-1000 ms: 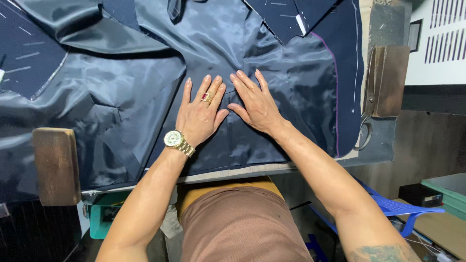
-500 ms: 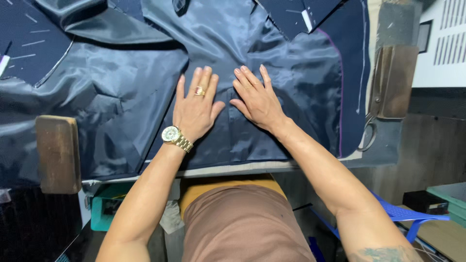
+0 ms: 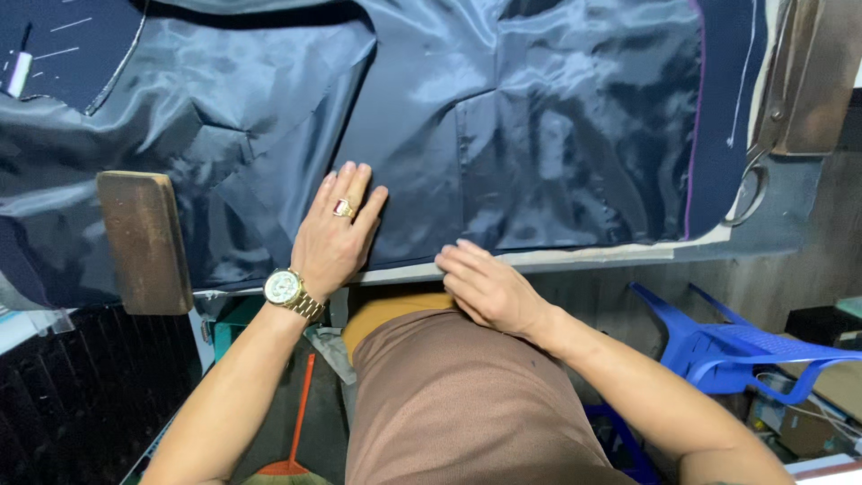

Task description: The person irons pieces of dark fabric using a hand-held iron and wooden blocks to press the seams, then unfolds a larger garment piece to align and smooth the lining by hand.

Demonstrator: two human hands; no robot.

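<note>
Right hand (image 3: 489, 287) has slid back to the surface's (image 3: 584, 259) near edge — fingers curled at the lining fabric's (image 3: 503, 135) hem; left hand (image 3: 334, 235) lies flat, open, farther in.

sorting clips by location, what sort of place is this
Probably a tailoring or garment workshop. Shiny dark blue lining fabric is spread over a work table, shears lie at its right edge, and a wooden block rests on the cloth.

Left hand (image 3: 334, 235) flat; right hand (image 3: 485, 287) curled.
</note>
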